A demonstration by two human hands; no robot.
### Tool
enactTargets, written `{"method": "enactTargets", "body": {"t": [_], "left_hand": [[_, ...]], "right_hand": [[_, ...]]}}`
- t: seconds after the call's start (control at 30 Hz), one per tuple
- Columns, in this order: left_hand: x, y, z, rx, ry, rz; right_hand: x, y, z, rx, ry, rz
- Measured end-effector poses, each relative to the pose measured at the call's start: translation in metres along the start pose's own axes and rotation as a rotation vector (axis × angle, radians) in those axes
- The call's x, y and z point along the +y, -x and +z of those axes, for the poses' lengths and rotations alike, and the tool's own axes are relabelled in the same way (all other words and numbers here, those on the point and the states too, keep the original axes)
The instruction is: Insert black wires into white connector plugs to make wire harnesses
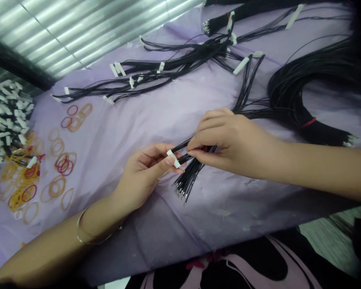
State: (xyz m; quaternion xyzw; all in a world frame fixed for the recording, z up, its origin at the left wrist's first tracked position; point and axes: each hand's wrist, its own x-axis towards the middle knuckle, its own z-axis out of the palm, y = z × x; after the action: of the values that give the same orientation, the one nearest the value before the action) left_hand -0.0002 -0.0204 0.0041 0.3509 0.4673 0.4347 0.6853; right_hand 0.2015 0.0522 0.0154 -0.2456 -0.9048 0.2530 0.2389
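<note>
Left hand (147, 166) clamps white connector (174, 159) crosswise to black wires (182, 144), which right hand (222, 136) pinches just right of the connector.

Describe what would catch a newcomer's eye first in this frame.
Mid-frame, the left hand pinches a white connector while the right hand holds thin black wires beside it. Yellow and red rubber bands lie scattered on the purple cloth at left; a thick black wire bundle, tied in red, curves at right.

White connector (173, 159) — smooth, matt plastic
</note>
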Motion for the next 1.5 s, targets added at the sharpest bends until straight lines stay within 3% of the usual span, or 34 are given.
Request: {"method": "enactTargets", "body": {"t": [0.33, 0.57, 0.93, 1.33, 1.5], "left_hand": [[-0.004, 0.001, -0.006, -0.043, -0.137, 0.027], [-0.006, 0.0, -0.007, -0.077, -0.172, 0.065], [-0.003, 0.001, -0.002, -0.009, -0.189, 0.045], [-0.001, 0.001, 0.001, 0.024, -0.224, 0.02], [-0.001, -0.001, 0.0, 0.0, -0.199, 0.012]], "right_hand": [[0.002, 0.0, 0.001, -0.072, -0.033, 0.059], [-0.006, 0.003, 0.009, -0.006, -0.056, 0.028], [-0.011, 0.0, 0.017, -0.047, -0.066, 0.112], [-0.011, -0.001, 0.017, -0.058, -0.006, 0.054], [-0.006, 0.0, 0.018, -0.022, -0.093, 0.041]]}}
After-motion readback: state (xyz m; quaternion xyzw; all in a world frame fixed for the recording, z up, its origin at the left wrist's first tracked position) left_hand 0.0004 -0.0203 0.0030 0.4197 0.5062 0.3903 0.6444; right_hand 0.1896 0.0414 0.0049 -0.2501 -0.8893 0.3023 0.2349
